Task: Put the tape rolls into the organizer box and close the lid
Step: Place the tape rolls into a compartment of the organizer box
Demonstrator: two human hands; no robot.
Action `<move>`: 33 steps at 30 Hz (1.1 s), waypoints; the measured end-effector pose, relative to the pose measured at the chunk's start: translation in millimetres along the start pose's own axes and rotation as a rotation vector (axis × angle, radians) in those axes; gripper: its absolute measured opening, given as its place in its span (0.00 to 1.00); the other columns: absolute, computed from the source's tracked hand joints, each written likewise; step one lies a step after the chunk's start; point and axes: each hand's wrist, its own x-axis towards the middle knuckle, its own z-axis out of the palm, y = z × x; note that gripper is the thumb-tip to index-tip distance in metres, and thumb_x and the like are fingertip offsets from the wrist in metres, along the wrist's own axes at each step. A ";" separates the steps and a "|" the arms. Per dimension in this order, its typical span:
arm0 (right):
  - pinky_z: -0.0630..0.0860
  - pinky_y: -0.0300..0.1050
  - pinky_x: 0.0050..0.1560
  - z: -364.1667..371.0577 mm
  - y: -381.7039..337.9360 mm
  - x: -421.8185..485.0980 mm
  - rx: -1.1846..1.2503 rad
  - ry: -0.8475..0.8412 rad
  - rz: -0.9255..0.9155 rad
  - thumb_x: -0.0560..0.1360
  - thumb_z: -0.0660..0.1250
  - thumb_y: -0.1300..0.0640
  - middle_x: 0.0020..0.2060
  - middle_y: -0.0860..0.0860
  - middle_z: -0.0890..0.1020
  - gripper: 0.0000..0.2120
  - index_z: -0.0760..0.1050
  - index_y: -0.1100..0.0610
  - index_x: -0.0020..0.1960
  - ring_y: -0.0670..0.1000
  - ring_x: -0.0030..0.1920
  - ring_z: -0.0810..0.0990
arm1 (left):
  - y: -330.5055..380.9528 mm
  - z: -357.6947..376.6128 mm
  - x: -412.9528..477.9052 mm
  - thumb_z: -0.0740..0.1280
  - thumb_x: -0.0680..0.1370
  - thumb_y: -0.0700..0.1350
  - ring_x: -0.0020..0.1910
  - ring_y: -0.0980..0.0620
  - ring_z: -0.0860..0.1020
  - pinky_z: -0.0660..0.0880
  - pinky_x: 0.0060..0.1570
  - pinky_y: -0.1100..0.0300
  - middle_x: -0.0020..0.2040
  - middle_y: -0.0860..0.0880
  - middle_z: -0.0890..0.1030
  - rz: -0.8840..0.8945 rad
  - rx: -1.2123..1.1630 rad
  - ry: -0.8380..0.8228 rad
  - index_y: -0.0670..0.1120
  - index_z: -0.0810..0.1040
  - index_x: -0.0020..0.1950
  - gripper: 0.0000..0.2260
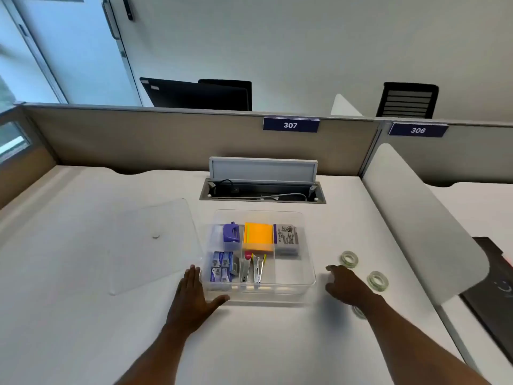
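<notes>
A clear organizer box (310,276) stands uncovered on the white desk, its compartments holding a purple item, orange sticky notes, staple boxes and staplers. Its front right compartment is bare. The clear lid (155,243) lies flat to the box's left. Two clear tape rolls (349,258) (377,280) lie right of the box, and a third tape roll (359,312) is half hidden under my right forearm. My left hand (194,295) rests flat at the box's front left corner, thumb along the front wall. My right hand (345,286) hovers between the box and the rolls, holding nothing.
An open cable tray (262,190) with a raised flap lies behind the box. A beige partition (166,134) walls the back of the desk. A white divider panel (416,218) rises at the right edge, close behind the tape rolls.
</notes>
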 end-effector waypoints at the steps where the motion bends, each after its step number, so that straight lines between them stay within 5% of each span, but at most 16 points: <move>1: 0.65 0.47 0.70 0.5 1.9 1.1 -0.026 -0.060 -0.003 0.74 0.63 0.53 0.69 0.56 0.69 0.28 0.62 0.57 0.72 0.54 0.70 0.67 | 0.2 4.5 -0.5 0.56 0.63 0.79 0.77 0.44 0.54 0.54 0.76 0.50 0.78 0.40 0.56 0.009 -0.011 0.002 0.41 0.50 0.77 0.55; 6: 0.72 0.50 0.62 0.8 2.9 -0.6 -0.179 -0.105 -0.079 0.71 0.59 0.60 0.61 0.56 0.70 0.22 0.68 0.57 0.65 0.59 0.62 0.72 | -1.5 22.6 -4.9 0.49 0.65 0.80 0.77 0.45 0.55 0.51 0.77 0.47 0.77 0.41 0.60 0.052 0.159 0.101 0.42 0.56 0.76 0.53; 14: 0.68 0.37 0.26 1.9 5.7 -0.5 -0.339 0.133 -0.156 0.67 0.62 0.63 0.37 0.61 0.78 0.06 0.76 0.64 0.39 0.59 0.34 0.81 | -6.0 31.2 -2.2 0.51 0.66 0.79 0.78 0.48 0.52 0.49 0.76 0.43 0.78 0.44 0.59 0.038 0.204 0.125 0.46 0.56 0.77 0.50; 16: 0.76 0.42 0.38 0.8 2.6 1.4 -0.307 0.145 -0.119 0.71 0.59 0.61 0.47 0.62 0.77 0.11 0.75 0.64 0.49 0.60 0.47 0.81 | -7.0 31.1 -1.9 0.50 0.66 0.79 0.78 0.48 0.51 0.48 0.76 0.43 0.78 0.45 0.58 0.029 0.213 0.115 0.46 0.55 0.77 0.50; 19: 0.76 0.42 0.40 -16.0 -12.1 5.3 -0.233 0.265 -0.115 0.66 0.70 0.59 0.44 0.59 0.77 0.15 0.75 0.64 0.50 0.57 0.43 0.79 | -8.1 31.7 -0.4 0.50 0.66 0.79 0.78 0.49 0.51 0.47 0.76 0.43 0.78 0.46 0.58 0.033 0.223 0.115 0.48 0.55 0.77 0.49; 24: 0.73 0.50 0.56 -40.2 -62.4 27.2 0.082 0.280 -0.170 0.70 0.65 0.59 0.53 0.63 0.76 0.19 0.74 0.63 0.60 0.62 0.55 0.76 | -8.4 33.0 0.3 0.50 0.65 0.80 0.78 0.50 0.51 0.47 0.76 0.44 0.78 0.47 0.58 0.025 0.196 0.125 0.47 0.54 0.77 0.50; 33: 0.78 0.50 0.58 -15.8 -118.1 31.6 -0.143 -0.073 -0.357 0.72 0.65 0.62 0.57 0.62 0.79 0.15 0.73 0.64 0.58 0.60 0.55 0.79 | -10.8 33.7 0.5 0.51 0.66 0.80 0.78 0.51 0.51 0.47 0.76 0.45 0.78 0.47 0.58 0.028 0.184 0.141 0.49 0.54 0.77 0.49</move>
